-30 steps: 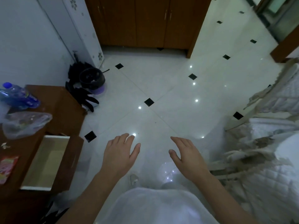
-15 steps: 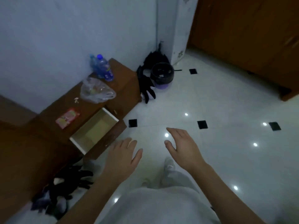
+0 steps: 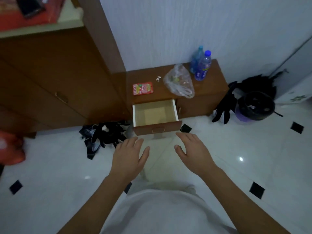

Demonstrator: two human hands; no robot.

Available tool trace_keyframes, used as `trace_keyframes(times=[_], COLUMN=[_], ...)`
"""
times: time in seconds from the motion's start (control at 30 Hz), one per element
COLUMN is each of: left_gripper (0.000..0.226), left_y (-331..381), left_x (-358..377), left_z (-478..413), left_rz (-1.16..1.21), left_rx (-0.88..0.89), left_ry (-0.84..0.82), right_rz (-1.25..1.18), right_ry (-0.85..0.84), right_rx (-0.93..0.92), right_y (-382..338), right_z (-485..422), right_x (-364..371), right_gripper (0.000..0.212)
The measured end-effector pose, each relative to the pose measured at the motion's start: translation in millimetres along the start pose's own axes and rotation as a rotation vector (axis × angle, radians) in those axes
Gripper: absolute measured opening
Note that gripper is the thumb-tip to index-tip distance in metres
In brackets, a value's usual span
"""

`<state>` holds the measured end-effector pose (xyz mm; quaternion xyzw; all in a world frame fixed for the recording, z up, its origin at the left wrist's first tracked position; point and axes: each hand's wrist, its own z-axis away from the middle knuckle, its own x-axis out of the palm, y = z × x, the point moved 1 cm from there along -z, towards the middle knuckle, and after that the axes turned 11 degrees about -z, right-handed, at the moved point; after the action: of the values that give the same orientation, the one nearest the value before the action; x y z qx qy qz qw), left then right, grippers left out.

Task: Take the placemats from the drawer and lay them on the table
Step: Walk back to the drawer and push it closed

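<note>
Room: white tiled floor [image 3: 50, 166] with black diamond insets met a pale wall, and a low wooden counter [image 3: 211, 81] stood against it beside a taller brown cabinet.
Counter top: two blue-capped bottles [image 3: 202, 66], a crumpled plastic bag [image 3: 179, 81] and a red packet [image 3: 143, 88] lay on it.
Change: within the last second the view had swung from open floor round to the counter, so the drawer [image 3: 155, 114], earlier off to the left, sat straight ahead.
Meaning: the person had turned to face it. Reaching in looked like the step in hand, with nothing taken out yet.
Drawer: it was pulled out, its handled front nearest the hands, with white sides and a pale tan bottom.
Placemats: none could be picked out. In the dim light the bottom looked bare, though a flat mat of the same colour might have lain there.
Left hand [image 3: 129, 157]: it was palm down, fingers [image 3: 135, 141] released and spread, holding nothing, just short of the drawer front.
Right hand [image 3: 194, 153]: it was likewise relaxed and empty, level with the left.
Floor clutter: dark clothing [image 3: 106, 134] lay left of the drawer and a black bin [image 3: 255, 107] stood right of the counter.
</note>
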<state>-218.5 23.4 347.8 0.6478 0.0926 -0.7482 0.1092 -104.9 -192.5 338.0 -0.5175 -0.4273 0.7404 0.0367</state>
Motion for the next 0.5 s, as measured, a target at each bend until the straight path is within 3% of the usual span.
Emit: trace_keyframes(times=[0.5], left_gripper=[0.056], left_y=[-164.6], left_x=[57.5], left_z=[-79.2], left_rz=[-0.079], left_rx=[0.290], left_ry=[-0.131], right_rz=[0.126], right_ry=[-0.012], right_rx=[0.211], right_y=[-39.9], right_z=[-52.4], right_x=[124.5], right_gripper=[0.049])
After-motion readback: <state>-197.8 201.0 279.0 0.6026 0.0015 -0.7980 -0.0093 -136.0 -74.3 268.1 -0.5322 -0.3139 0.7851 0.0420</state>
